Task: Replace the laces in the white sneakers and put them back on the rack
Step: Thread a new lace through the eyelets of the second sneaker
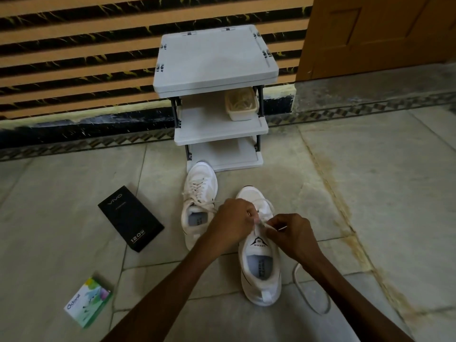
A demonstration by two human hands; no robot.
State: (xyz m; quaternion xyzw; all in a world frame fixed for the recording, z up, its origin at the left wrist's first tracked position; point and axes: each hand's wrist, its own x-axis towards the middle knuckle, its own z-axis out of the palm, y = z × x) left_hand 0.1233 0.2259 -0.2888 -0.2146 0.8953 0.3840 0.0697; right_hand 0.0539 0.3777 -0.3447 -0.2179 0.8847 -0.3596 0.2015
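Note:
Two white sneakers stand on the floor before a grey three-shelf rack [217, 77]. The left sneaker [197, 193] is laced and untouched. Over the tongue of the right sneaker [261, 267] my two hands meet. My left hand [234, 223] pinches a white lace [265, 224] at the top eyelets. My right hand [291, 235] pinches the same lace from the right side, its tip poking out past the fingers. A loose white lace [303, 292] loops on the floor under my right forearm.
A cream tub [240, 104] with pale laces inside sits on the rack's middle shelf. A black phone box [130, 218] and a green-and-white small box [87, 302] lie on the tiles at left. A wooden door [375, 33] stands at the back right.

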